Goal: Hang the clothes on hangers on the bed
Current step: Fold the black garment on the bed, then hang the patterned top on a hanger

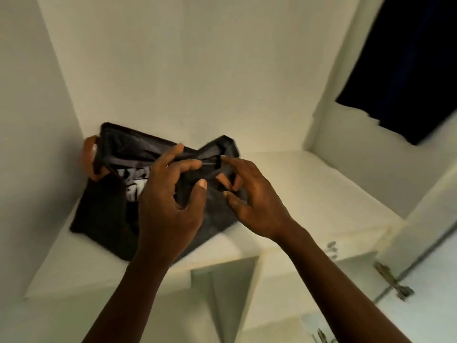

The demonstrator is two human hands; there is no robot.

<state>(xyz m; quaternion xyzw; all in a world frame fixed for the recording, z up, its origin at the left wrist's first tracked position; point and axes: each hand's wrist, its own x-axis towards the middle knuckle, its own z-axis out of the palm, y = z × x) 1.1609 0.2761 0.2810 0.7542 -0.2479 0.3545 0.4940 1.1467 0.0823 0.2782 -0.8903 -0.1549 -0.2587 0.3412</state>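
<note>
Just beyond both hands, dark shirt [103, 214] sits on orange hanger [89, 154]; left hand [170, 196] hooks curled fingers over its collar, right hand [252, 201] half-curled, grip unclear, probably straightening it.

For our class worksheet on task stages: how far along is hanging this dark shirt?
Looks done: an orange hanger end pokes out of the dark shirt at one shoulder. In hand: the left hand and right hand work at its neckline. Left: settling the shirt; no other clothes are visible.
</note>
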